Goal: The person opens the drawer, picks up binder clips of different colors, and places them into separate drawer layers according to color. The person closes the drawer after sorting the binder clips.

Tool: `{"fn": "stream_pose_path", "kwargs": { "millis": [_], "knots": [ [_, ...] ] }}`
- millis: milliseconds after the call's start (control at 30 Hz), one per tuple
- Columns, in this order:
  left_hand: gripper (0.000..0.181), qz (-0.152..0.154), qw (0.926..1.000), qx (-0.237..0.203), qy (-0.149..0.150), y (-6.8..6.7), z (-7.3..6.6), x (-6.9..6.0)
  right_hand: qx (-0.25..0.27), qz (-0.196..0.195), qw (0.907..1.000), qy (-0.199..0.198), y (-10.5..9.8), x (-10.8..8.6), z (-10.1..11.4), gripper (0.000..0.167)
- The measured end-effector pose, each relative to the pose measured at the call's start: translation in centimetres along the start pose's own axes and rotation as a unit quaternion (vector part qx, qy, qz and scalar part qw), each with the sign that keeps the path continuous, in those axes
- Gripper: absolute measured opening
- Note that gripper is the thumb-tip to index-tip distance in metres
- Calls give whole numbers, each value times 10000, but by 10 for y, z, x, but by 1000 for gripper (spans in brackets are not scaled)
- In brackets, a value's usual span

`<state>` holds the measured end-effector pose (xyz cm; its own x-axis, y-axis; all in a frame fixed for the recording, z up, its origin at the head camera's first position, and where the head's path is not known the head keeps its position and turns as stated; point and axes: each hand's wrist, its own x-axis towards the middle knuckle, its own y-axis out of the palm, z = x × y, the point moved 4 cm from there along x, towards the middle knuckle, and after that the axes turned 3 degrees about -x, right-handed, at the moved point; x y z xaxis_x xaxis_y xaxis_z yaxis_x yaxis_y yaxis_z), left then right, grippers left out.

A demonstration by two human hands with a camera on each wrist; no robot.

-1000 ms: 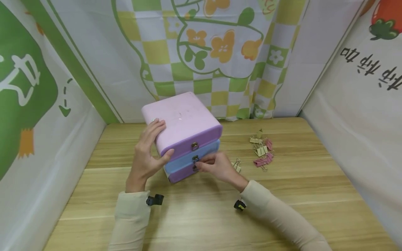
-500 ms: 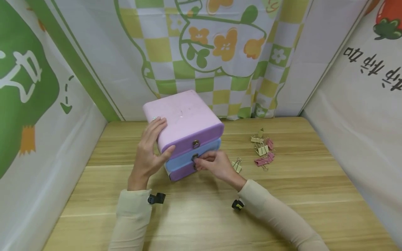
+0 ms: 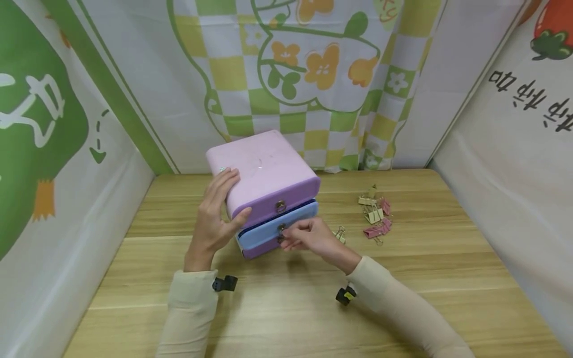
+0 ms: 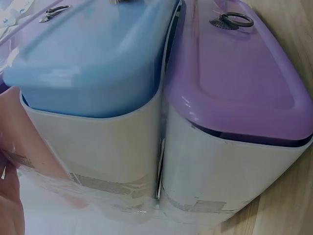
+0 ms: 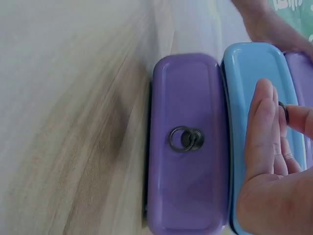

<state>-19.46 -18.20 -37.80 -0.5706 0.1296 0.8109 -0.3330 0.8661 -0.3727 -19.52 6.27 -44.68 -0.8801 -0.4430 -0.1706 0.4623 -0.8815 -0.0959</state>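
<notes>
A small drawer cabinet [image 3: 261,166] with a pink top stands tilted in angle on the table. Its front has a purple top drawer [image 3: 255,206], a light blue middle drawer [image 3: 259,233] and a purple bottom drawer [image 5: 171,196]. My left hand [image 3: 212,221] rests on the cabinet's left side, fingers on the top edge and thumb near the front corner. With thumb and fingertips, my right hand [image 3: 318,241] pinches the ring pull [image 5: 283,111] of the blue drawer, which sticks out slightly. Another ring pull [image 5: 185,139] hangs on the bottom drawer.
Several yellow and pink binder clips [image 3: 376,216] lie right of the cabinet. One yellow clip [image 3: 340,235] is just behind my right hand. A patterned curtain [image 3: 291,114] hangs behind the wooden table [image 3: 277,313].
The blue drawer has come slightly forward, with a dark gap now above it. My right hand, pinching its ring, has moved a little toward me; my left hand stays on the cabinet.
</notes>
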Motion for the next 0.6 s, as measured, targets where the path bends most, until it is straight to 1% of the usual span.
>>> {"fn": "stream_pose_path", "kwargs": {
  "millis": [167,300,433,600],
  "knots": [
    [84,-2,10000,2,-10,0,0,0,-45,214,9998,26,-2,-16,1,32],
    [83,10,10000,-13,-6,0,0,1,-150,341,9993,-53,-3,-30,1,30],
    [82,38,10000,-27,-41,1,1,0,-188,422,9989,-50,-5,-44,-2,28],
    [82,33,10000,-75,-37,1,1,-1,-217,501,9985,42,-7,-59,-5,33]
  ]
}}
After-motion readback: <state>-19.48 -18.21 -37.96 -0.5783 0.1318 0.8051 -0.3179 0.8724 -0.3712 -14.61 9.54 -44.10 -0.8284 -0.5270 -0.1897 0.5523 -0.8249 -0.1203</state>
